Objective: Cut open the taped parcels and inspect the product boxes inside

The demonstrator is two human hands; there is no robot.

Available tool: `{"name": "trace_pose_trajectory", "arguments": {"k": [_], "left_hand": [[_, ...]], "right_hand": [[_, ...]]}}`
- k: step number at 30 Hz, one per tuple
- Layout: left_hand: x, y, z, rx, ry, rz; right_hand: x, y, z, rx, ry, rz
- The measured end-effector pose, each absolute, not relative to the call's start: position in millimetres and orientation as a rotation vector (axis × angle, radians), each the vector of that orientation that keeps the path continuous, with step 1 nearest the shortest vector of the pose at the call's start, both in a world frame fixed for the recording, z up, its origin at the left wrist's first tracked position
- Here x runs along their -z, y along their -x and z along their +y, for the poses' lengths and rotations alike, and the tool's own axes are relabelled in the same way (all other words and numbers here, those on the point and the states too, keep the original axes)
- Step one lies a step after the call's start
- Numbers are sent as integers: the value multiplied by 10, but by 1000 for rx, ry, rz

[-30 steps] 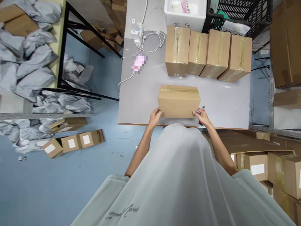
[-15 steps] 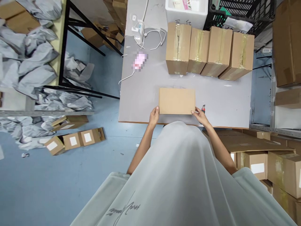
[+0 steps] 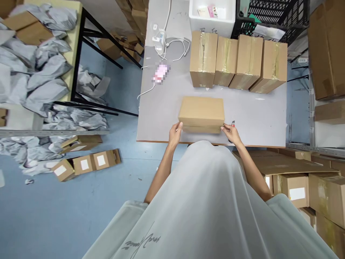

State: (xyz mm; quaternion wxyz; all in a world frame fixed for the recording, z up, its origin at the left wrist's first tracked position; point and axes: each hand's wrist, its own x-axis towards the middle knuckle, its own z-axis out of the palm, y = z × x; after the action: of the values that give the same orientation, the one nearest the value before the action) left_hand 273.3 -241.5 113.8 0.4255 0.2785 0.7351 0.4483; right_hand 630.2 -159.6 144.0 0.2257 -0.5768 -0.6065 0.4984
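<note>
I'm holding the plain brown carton (image 3: 201, 108) just above mid-frame, over the grey table (image 3: 256, 118). Left hand (image 3: 175, 133) is gripping its lower-left corner, thumb and fingers clamping the edge; right hand (image 3: 231, 133) is pinching the lower-right corner. I'm not able to tell whether the underside is touching the tabletop. The red cutter (image 3: 233, 123) is lying right by the right hand, partly hidden. Four taped boxes (image 3: 247, 59) are standing in a row, upper right of frame.
</note>
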Motion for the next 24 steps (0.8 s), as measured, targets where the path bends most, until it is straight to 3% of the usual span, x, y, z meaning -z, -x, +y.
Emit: {"name": "trace_pose_trajectory", "arguments": {"k": [7,14,24], "left_hand": [[-1426,-2545,-2283,-1113,-1031,1992],[-1378,-2623,-2398,-1013,-790,1983],[-1149,-2561,-2281,-1079,-395,1878]], "right_hand": [[-1737,-6202,-1414,-1191,1594,-1734],[-1767,-6104,-1544,-1079,1749,-1859],[-1931,-5921,-1875,-949,1512,-2292]]}}
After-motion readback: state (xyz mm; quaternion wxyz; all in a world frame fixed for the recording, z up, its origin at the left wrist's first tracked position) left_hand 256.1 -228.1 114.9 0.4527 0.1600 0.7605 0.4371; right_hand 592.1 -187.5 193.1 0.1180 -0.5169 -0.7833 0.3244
